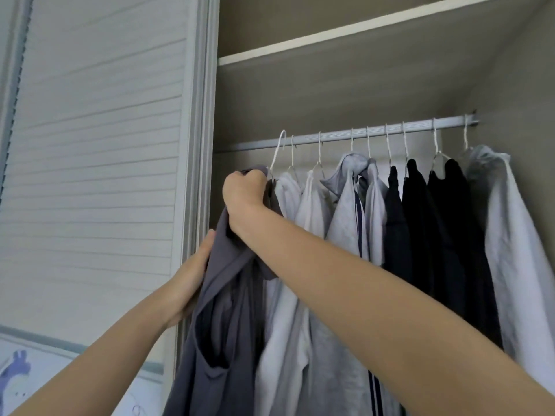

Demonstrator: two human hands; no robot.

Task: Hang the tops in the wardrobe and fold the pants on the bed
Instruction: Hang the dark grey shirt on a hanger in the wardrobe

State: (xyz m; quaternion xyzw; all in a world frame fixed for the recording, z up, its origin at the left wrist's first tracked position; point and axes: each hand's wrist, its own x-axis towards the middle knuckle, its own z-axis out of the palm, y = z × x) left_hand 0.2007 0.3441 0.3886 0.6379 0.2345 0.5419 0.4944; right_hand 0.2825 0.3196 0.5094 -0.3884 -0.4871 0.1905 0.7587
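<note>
A dark grey top (222, 310) hangs on a white wire hanger (277, 151) whose hook sits over the left end of the metal wardrobe rail (360, 133). My right hand (244, 193) grips the top's bunched collar just below the hook. My left hand (192, 277) holds the top's left shoulder edge, fingers behind the cloth. Several white, grey and black tops (399, 223) hang on hangers along the rail to the right.
A slatted white sliding door (96, 163) stands close on the left, its frame beside my left hand. A beige shelf (360, 28) runs above the rail. The wardrobe side wall (522, 121) closes the right end.
</note>
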